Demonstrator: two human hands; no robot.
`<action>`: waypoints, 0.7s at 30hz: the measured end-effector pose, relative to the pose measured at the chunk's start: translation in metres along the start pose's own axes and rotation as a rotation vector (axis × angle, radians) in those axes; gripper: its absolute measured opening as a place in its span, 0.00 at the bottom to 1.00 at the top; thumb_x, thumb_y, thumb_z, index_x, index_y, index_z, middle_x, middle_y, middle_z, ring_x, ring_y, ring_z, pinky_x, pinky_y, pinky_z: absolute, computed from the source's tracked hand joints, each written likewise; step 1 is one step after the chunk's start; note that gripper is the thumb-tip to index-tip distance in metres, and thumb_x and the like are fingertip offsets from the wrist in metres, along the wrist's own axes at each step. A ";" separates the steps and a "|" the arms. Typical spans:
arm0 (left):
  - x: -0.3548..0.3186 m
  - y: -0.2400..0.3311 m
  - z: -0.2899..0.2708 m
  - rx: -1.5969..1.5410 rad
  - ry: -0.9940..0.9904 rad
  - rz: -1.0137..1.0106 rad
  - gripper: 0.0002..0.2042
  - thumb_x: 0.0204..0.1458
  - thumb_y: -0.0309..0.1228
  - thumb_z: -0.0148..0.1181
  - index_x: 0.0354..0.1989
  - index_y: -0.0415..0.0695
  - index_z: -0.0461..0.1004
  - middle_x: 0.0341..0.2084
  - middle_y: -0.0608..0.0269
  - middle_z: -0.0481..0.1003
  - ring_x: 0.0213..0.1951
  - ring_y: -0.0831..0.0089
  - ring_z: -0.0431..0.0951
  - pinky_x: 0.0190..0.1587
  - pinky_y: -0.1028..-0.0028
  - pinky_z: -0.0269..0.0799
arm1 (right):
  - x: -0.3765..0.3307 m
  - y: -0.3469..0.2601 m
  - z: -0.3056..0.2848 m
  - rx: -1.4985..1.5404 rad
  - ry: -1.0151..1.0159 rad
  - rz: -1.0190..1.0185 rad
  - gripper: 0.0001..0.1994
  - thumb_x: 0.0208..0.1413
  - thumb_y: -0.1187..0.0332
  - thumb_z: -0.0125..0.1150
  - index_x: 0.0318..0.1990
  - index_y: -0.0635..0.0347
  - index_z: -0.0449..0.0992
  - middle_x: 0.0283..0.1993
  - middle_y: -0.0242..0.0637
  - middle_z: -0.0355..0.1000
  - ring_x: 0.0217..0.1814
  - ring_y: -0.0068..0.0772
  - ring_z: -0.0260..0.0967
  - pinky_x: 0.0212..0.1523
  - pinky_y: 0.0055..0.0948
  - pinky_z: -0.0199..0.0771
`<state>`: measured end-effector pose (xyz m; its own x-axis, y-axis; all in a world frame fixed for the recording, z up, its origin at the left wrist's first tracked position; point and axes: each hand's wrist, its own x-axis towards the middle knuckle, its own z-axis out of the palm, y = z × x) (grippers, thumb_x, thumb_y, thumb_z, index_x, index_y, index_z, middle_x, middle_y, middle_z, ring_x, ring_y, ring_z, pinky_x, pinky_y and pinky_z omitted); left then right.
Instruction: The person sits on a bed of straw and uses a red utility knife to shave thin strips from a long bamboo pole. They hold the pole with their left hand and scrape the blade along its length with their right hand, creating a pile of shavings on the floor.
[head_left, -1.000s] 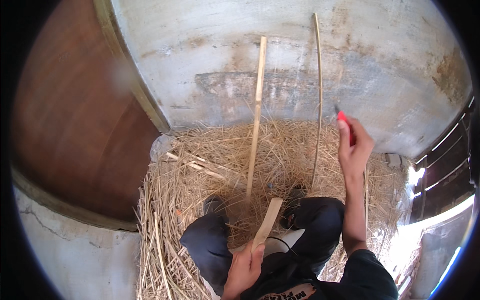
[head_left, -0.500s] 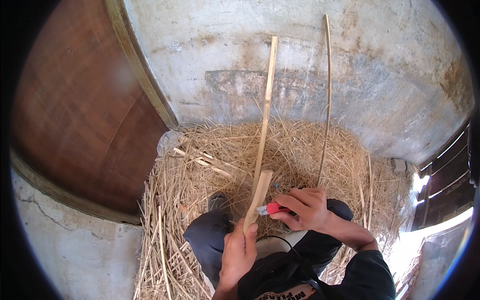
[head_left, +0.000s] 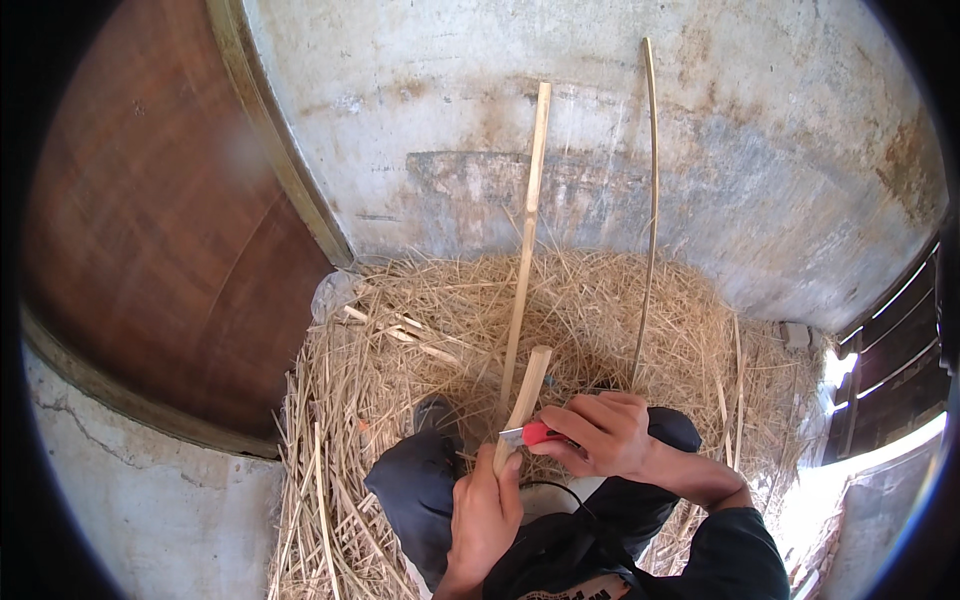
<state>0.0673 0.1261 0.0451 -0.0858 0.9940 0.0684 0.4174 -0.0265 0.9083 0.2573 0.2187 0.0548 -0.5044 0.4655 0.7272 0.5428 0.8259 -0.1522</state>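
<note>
My left hand (head_left: 486, 508) is closed round the lower part of a pale, peeled wooden stick (head_left: 528, 385), whose cut end points up and away from me. In my right hand (head_left: 602, 432) is a red-handled utility knife (head_left: 541, 433). Its blade lies against the stick just above my left thumb and fingers. Behind the held stick, a long pale strip (head_left: 527, 230) stands up in front of the wall; its lower end is hidden. Farther right, a thinner rod (head_left: 653, 190) rises from beside my right knee.
Straw and thin shavings (head_left: 590, 300) cover the floor around my legs. A stained wall (head_left: 450, 200) stands ahead, with a brown door panel (head_left: 170, 220) at the left. Several cut wood pieces (head_left: 410, 335) lie on the straw. Dark slats (head_left: 890, 350) border the right side.
The knife blade has moved left and slightly down onto the stick, near my left fingers. My left hand and the stick have shifted a little.
</note>
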 end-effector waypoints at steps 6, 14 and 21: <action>0.000 -0.003 0.001 -0.002 -0.003 0.037 0.08 0.73 0.28 0.51 0.46 0.35 0.72 0.21 0.47 0.72 0.21 0.45 0.76 0.26 0.58 0.68 | -0.001 0.004 0.003 -0.039 0.066 -0.014 0.19 0.52 0.50 0.78 0.45 0.52 0.85 0.23 0.22 0.67 0.20 0.21 0.69 0.20 0.24 0.64; -0.007 -0.008 -0.002 0.022 -0.015 0.014 0.09 0.73 0.29 0.51 0.44 0.35 0.71 0.20 0.49 0.72 0.21 0.49 0.77 0.26 0.60 0.69 | 0.002 0.004 0.002 -0.093 0.075 -0.045 0.18 0.53 0.49 0.78 0.43 0.50 0.85 0.22 0.20 0.63 0.19 0.18 0.65 0.20 0.23 0.60; -0.015 -0.011 -0.008 0.033 -0.015 0.024 0.10 0.74 0.31 0.51 0.45 0.35 0.72 0.20 0.49 0.72 0.22 0.47 0.78 0.28 0.59 0.71 | 0.006 0.003 0.003 -0.104 0.084 -0.054 0.18 0.52 0.50 0.79 0.42 0.50 0.85 0.22 0.20 0.64 0.19 0.19 0.66 0.19 0.24 0.60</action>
<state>0.0569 0.1110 0.0374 -0.0616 0.9946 0.0837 0.4488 -0.0473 0.8924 0.2539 0.2248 0.0562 -0.4791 0.3889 0.7869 0.5851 0.8098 -0.0439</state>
